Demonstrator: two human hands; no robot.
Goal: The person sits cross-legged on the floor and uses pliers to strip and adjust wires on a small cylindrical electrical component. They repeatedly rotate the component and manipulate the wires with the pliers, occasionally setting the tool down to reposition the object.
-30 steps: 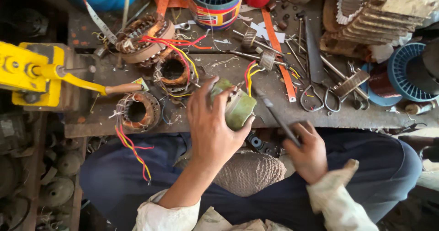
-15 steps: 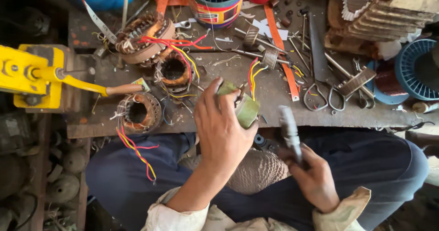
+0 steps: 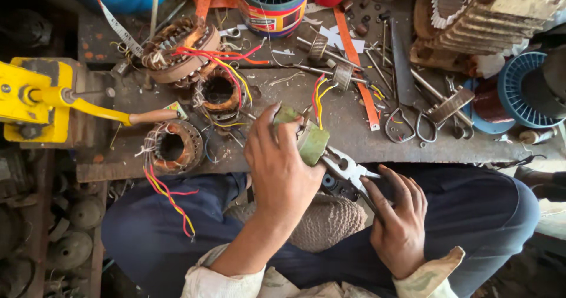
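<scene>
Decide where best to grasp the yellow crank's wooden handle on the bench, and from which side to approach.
Grip the brown wooden handle around its middle, coming from above: it lies roughly level, jutting right from the yellow arm, and its top is clear, though a small stator sits just below it.

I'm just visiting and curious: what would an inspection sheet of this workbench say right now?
Surface: dark, worn metal bench, littered with scraps.
Job's things: green-wrapped motor part held at the bench edge; pliers at its lower side.
Clutter: three wound stators, shafts, scissors, blue spool, yellow hand winder.
Grippers: left hand grips the green part; right hand holds the pliers.
Cables: red and yellow leads rise from the green part; more trail from the stators.
Surroundings: person's dark trousers, motor housings on the floor at left.
</scene>
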